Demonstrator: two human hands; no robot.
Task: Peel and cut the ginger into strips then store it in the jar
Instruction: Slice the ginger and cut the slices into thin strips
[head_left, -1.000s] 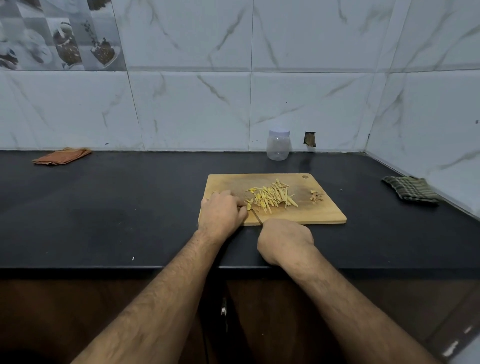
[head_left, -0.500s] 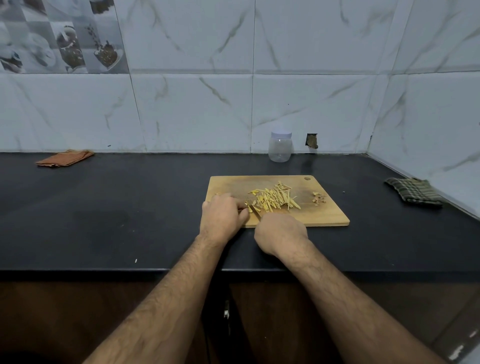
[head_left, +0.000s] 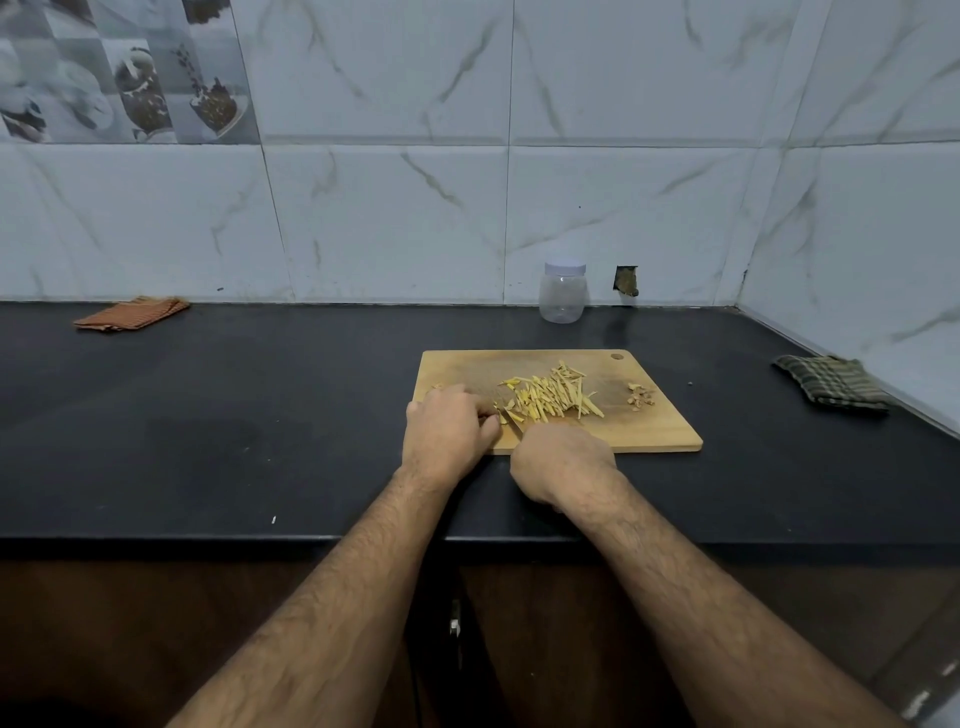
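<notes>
The knife (head_left: 514, 427) is almost wholly covered by the right hand (head_left: 561, 460); only a short dark stretch of blade is seen, and its handle is hidden. Whatever is pinched under the curled fingers of the left hand (head_left: 448, 434) cannot be made out. The small brown scraps (head_left: 640, 397) on the cutting board (head_left: 654, 431) are too small to be identified. The 2 forearms are cut off by the bottom edge.
</notes>
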